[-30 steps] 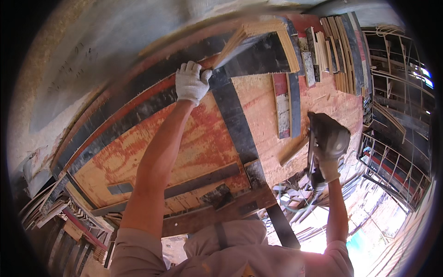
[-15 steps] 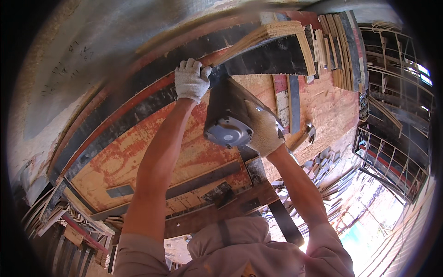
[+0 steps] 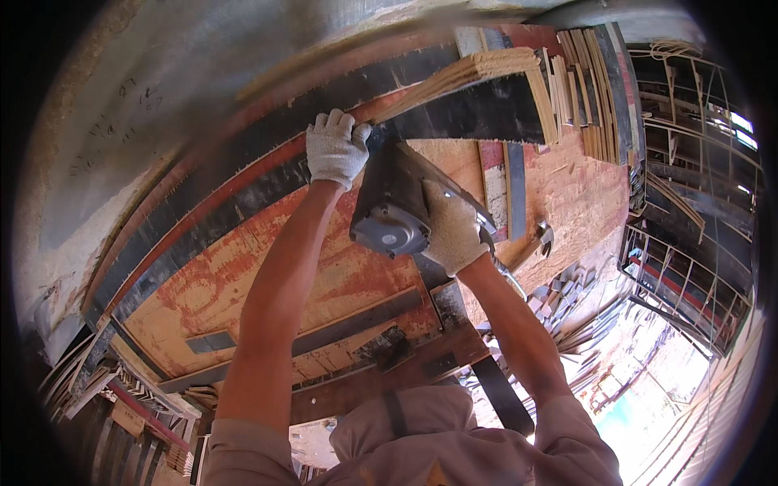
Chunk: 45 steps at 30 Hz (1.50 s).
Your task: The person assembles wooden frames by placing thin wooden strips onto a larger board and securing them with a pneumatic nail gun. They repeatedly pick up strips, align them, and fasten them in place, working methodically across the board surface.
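Note:
A black nail gun (image 3: 391,202) with a bolted round grey cap is in my right hand (image 3: 452,223), whose white-gloved fingers wrap its handle. Its nose points away from me and meets the dark plywood pieces, though the contact point is hidden. My left hand (image 3: 336,150), in a white knitted glove, is closed over the near end of a curved plywood strip (image 3: 454,77), just left of the tool. That strip has a pale layered edge and lies against a black-faced curved piece (image 3: 470,109).
A hammer (image 3: 541,240) lies on the stained plywood panel (image 3: 219,283) at the right. Several upright plywood strips (image 3: 587,89) stand at the far right. A large grey curved sheet (image 3: 105,121) rises at the left. Scrap pieces (image 3: 567,296) are heaped beyond the panel's right edge.
The nail gun and my right hand have shifted slightly left. My left hand stays at the strip's end, and the curved strip sits a little lower in view.

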Available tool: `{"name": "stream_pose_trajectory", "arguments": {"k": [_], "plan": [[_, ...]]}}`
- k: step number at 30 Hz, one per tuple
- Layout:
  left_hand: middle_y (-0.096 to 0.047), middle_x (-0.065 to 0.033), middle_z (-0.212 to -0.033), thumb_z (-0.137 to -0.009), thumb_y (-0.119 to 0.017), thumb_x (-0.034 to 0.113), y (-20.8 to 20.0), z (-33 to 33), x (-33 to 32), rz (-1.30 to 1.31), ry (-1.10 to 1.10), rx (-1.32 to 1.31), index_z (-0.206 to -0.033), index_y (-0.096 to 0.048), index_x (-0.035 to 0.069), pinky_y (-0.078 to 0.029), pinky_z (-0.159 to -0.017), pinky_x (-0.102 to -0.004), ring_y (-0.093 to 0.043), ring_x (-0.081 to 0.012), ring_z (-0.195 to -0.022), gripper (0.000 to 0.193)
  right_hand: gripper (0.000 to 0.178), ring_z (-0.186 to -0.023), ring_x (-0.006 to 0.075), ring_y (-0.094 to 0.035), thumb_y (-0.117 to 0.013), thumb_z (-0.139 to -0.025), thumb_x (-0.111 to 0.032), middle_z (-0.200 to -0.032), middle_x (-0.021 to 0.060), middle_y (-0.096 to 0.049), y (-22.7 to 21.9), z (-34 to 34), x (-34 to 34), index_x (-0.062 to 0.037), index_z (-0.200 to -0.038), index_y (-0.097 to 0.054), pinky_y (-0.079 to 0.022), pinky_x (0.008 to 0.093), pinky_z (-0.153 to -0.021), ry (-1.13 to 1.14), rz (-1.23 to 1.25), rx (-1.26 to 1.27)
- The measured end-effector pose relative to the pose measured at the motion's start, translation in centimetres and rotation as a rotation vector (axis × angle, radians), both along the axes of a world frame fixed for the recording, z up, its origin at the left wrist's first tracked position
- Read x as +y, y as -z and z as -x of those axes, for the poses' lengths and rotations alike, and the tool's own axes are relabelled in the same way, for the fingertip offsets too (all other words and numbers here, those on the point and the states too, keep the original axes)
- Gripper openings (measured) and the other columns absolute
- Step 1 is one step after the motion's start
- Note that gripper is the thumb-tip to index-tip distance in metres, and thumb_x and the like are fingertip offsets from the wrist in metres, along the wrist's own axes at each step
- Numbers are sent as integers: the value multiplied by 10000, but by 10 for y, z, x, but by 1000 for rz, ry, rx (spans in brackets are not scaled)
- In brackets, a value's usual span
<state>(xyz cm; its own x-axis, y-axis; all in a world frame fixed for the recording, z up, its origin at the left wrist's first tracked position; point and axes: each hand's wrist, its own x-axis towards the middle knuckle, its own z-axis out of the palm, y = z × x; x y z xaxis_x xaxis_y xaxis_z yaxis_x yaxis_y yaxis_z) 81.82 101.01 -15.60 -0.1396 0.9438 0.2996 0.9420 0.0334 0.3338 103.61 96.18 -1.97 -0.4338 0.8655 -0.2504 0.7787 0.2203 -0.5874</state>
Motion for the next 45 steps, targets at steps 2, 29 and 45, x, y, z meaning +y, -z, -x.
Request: {"name": "stream_pose_trajectory", "arguments": {"k": [2,29,45], "plan": [[-585,-61,-879,-880,-699,327,0,1,4,-17,-3,-3,-835,-572,133,-481,-730,-497,-592,-314,-837,236,562,-893,457,-668,-789,-784,-323,-959,245,-687,-6,4,7,-12,-1204,-582,-536,505,-755,-24,63,-108],[-582,-86,-1270,-622,-925,368,-9,86,-92,-50,275,-232,-1302,-537,141,-434,-1019,-497,-549,-333,-1177,815,517,-886,459,-675,-875,-699,-363,-915,239,-701,4,-4,10,-9,-1012,-666,-556,475,-758,-61,12,126],[-576,-89,-1269,-627,-928,315,-11,87,-85,10,266,-340,-1238,-570,95,-446,-1029,-478,-550,-333,-1176,742,234,-537,152,-516,-664,-883,-123,-635,-11,-469,-3,51,-18,-24,-1095,-663,-459,313,-511,670,1183,653]]}}
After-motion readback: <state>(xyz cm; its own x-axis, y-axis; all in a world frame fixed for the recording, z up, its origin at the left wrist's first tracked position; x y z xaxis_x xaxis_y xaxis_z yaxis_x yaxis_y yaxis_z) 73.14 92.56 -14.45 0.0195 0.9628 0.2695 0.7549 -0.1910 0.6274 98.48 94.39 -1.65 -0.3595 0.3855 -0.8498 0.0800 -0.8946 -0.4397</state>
